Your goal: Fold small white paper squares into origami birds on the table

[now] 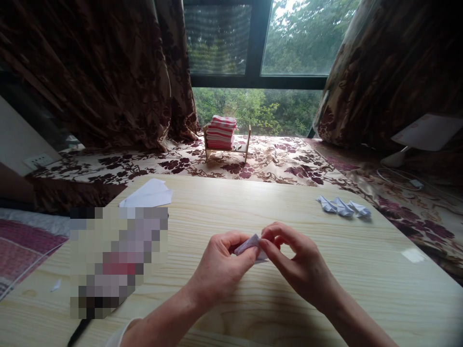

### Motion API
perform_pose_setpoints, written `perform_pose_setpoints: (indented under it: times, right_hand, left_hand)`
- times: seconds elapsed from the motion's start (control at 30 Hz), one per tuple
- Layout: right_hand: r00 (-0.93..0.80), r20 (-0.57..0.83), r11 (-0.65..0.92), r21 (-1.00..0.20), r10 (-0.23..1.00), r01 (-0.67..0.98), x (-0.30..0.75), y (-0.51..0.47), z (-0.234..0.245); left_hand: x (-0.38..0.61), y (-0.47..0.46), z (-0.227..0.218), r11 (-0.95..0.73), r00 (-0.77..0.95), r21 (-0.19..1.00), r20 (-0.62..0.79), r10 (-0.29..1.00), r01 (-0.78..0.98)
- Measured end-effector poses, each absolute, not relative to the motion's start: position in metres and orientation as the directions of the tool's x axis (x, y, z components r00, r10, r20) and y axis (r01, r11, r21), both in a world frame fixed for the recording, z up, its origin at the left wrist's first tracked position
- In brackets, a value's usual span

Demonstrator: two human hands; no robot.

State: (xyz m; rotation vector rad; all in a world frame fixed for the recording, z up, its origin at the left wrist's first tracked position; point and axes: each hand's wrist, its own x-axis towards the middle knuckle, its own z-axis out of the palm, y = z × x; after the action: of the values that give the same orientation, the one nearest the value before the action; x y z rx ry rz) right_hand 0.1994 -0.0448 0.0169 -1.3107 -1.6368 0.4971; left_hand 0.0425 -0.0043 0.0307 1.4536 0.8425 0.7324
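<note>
My left hand (220, 267) and my right hand (298, 262) meet over the middle of the light wooden table (224, 202). Both pinch a small folded piece of white paper (249, 245) between thumb and fingers, just above the tabletop. Three finished small folded paper pieces (343, 207) lie in a row at the table's far right. A stack of loose white paper sheets (148, 195) rests at the far left of the table.
A blurred-out patch (115, 255) covers something on the table's left side. A small paper scrap (55, 286) lies near the left edge. Beyond the table are a floral-covered ledge, a small wooden rack with striped cloths (221, 132), heavy curtains and a window.
</note>
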Motion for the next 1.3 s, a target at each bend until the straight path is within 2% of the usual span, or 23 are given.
perform_pose_setpoints:
  times: [0.17, 0.33, 0.53, 0.67, 0.8, 0.87, 0.97, 1.03, 1.1, 1.3]
  right_hand:
    - [-0.005, 0.332, 0.295, -0.832, 0.943, 0.469, 0.2, -0.045, 0.021]
    - [-0.043, 0.315, 0.303, -0.855, 0.948, 0.42, 0.198, -0.045, 0.023]
    - [0.058, 0.245, 0.203, -0.896, 0.968, 0.395, 0.202, -0.044, 0.025]
    - [0.037, 0.224, 0.189, -0.89, 0.974, 0.416, 0.203, -0.044, 0.025]
    - [0.021, 0.188, 0.164, -0.9, 0.982, 0.403, 0.201, -0.045, 0.023]
    - [0.045, 0.138, 0.112, -0.923, 0.989, 0.367, 0.203, -0.046, 0.023]
    - [0.056, 0.048, 0.03, -0.956, 0.997, 0.293, 0.207, -0.046, 0.022]
    - [0.052, 0.019, 0.005, -0.97, 0.998, 0.244, 0.209, -0.045, 0.022]
    - [0.054, 0.008, -0.004, -0.977, 0.998, 0.215, 0.21, -0.044, 0.023]
    - [0.06, -0.001, -0.012, -0.983, 0.998, 0.185, 0.209, -0.043, 0.024]
  left_hand:
    - [0.042, -0.004, 0.031, -0.021, 0.524, 0.996, -0.03, 0.851, 0.091]
    - [0.043, -0.006, 0.03, -0.001, 0.528, 0.994, -0.059, 0.847, 0.113]
    - [0.044, -0.003, 0.029, 0.283, 0.551, 0.959, -0.233, 0.802, -0.006]
    - [0.045, -0.002, 0.028, 0.314, 0.531, 0.948, -0.241, 0.812, -0.05]
    - [0.043, 0.0, 0.028, 0.24, 0.572, 0.97, -0.177, 0.801, -0.035]
    - [0.039, 0.002, 0.028, 0.15, 0.557, 0.989, -0.119, 0.822, -0.01]
    - [0.031, 0.008, 0.031, -0.103, 0.473, 0.994, 0.069, 0.878, 0.046]
    - [0.028, 0.011, 0.033, -0.281, 0.479, 0.957, 0.216, 0.851, 0.07]
    - [0.027, 0.011, 0.035, -0.386, 0.54, 0.921, 0.297, 0.787, 0.056]
    - [0.027, 0.01, 0.039, -0.422, 0.621, 0.903, 0.289, 0.728, 0.075]
